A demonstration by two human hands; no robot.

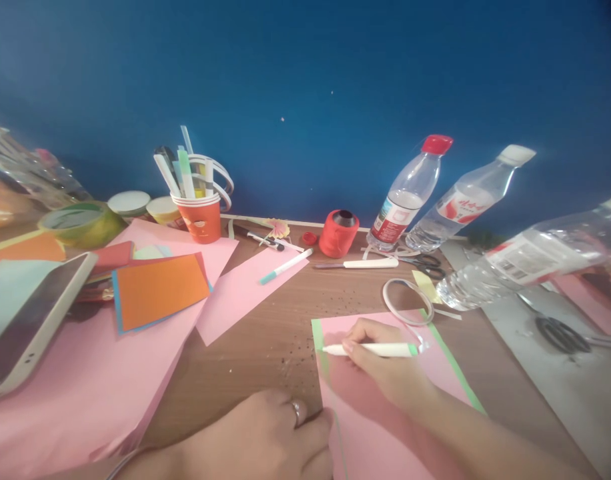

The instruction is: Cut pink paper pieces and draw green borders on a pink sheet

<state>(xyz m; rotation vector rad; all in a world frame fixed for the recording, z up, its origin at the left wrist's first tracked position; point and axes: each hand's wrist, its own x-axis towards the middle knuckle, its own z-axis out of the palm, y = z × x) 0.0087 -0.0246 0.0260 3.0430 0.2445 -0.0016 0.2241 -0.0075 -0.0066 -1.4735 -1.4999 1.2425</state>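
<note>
My right hand (385, 373) is closed around a white marker with a green end (385, 349). The marker's tip touches the green strip along the left edge of a pink sheet of paper (355, 433). Another green strip runs down the sheet's right edge. At the bottom of the view, my left hand (265, 433), with a ring on one finger, lies palm down at the sheet's lower left edge. Its bent fingers are apart and partly cut off by the frame. A loop of white tape (408, 303) lies by the sheet's top right corner.
Behind stand an orange paper cup (200, 220) of pens, a red thread spool (338, 233) and several water bottles (403, 200). A white-handled knife (370, 264) and a teal-tipped marker (285, 267) lie nearer. Orange cards (160, 293) and a phone (40, 320) are left; scissors (560, 333) are right.
</note>
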